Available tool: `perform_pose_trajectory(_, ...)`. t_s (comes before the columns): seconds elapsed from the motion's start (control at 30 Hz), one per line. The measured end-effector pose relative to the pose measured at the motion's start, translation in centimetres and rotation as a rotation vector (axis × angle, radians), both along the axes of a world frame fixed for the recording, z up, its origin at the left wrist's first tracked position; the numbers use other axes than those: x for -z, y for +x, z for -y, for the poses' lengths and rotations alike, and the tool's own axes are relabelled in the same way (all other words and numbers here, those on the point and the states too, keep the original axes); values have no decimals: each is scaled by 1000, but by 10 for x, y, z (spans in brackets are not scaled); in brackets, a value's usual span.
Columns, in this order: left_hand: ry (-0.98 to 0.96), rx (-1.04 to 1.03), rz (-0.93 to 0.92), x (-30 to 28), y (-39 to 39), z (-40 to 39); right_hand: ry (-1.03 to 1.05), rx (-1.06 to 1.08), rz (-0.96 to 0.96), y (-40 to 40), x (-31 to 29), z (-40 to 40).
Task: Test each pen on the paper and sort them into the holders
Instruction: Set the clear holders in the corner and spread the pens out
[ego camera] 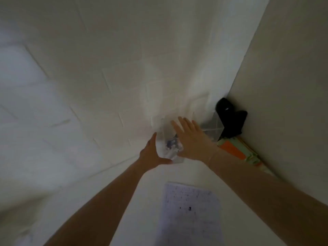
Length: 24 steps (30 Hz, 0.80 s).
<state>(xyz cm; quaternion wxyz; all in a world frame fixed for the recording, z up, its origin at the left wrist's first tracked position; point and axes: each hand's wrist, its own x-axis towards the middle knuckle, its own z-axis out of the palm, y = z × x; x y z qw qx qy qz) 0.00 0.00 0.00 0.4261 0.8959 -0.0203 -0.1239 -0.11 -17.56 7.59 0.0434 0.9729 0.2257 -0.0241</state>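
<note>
Both hands reached to a clear holder (170, 148) beyond the paper (190, 210). The left hand (150, 153) and right hand (191, 139) were spread wide at its sides. Pens (171, 143) stood inside, blurred. The paper already carried marks, so testing seemed partly done; how many pens remained I cannot tell.

holder (171, 148) btwn hands | paper (190, 210) in front | books (237, 150) right

A white brick wall (110, 71) fills the upper and left frame, bluish at far left and dimmer toward centre. A plain cream wall (292, 86) meets it at right. The pale worktop (138, 201) lies along the bottom, softly lit.
</note>
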Motion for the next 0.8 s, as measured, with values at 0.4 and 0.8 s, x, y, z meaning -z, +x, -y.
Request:
perform_pose_trajectory(0.4,-49,114,-39,18,30,2,-99,-26,-99,62,-3,-7)
perform_pose_trajectory(0.8,-41,211,56,15,37,1,619,257,-1034,91,-80,22)
